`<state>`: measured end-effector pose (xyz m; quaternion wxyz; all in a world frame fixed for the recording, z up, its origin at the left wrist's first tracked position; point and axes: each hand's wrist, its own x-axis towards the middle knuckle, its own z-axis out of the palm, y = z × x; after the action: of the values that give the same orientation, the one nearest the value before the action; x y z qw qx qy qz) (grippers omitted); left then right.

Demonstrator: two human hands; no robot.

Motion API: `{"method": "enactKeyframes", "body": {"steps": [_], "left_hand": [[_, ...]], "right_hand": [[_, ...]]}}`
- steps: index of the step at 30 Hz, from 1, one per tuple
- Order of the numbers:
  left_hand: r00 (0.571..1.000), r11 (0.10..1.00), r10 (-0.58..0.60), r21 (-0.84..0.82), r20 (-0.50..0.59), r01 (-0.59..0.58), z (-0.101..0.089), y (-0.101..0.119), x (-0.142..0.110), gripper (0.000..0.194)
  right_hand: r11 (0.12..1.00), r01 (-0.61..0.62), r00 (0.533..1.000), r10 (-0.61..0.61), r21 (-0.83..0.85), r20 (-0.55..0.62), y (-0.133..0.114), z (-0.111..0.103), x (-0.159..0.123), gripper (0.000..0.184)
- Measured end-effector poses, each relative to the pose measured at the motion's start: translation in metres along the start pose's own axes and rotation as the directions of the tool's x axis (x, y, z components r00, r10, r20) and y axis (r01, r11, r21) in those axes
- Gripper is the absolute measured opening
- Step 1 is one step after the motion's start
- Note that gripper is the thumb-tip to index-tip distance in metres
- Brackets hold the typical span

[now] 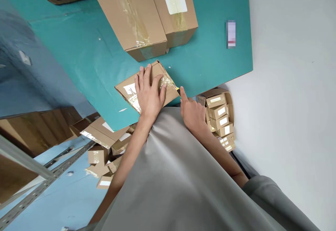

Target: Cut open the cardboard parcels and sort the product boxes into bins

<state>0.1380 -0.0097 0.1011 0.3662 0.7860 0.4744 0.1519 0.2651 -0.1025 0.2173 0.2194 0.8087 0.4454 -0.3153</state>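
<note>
A small flat cardboard box (155, 70) with clear tape and a white label lies at the near edge of the table. My left hand (149, 92) rests on its top with fingers spread, pressing it down. In my right hand (193, 112) is a utility knife (179, 91) with a yellow and black body, the index finger stretched along it. The knife's tip meets the taped right edge of the box. Its blade is too small to make out, and most of the handle is hidden in my fist.
Two large taped cartons (141, 17) stand just beyond on the green tabletop (220, 59). A blurred small packet (231, 34) lies at the right. Below the table are a carton of small boxes (220, 115) and a heap of boxes (105, 161). A metal rack (49, 178) stands lower left.
</note>
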Motion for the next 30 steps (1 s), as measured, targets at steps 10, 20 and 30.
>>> {"method": "enactKeyframes", "body": {"steps": [10,20,30], "left_hand": [[0.999,0.999,0.032,0.015,-0.027,-0.032,-0.002,-0.001,-0.001,0.053],[0.998,0.998,0.05,0.031,-0.032,-0.049,-0.002,-0.001,-0.001,0.054],[0.997,0.998,0.062,0.008,-0.035,-0.062,-0.001,-0.003,0.0,0.061]], "right_hand": [[0.997,0.069,0.995,-0.067,0.023,-0.071,-0.006,-0.009,-0.009,0.074],[0.997,0.074,0.991,-0.07,0.029,-0.114,-0.014,-0.013,0.025,0.072],[0.999,-0.031,1.0,0.031,-0.033,0.006,-0.005,-0.004,-0.006,0.074]]}}
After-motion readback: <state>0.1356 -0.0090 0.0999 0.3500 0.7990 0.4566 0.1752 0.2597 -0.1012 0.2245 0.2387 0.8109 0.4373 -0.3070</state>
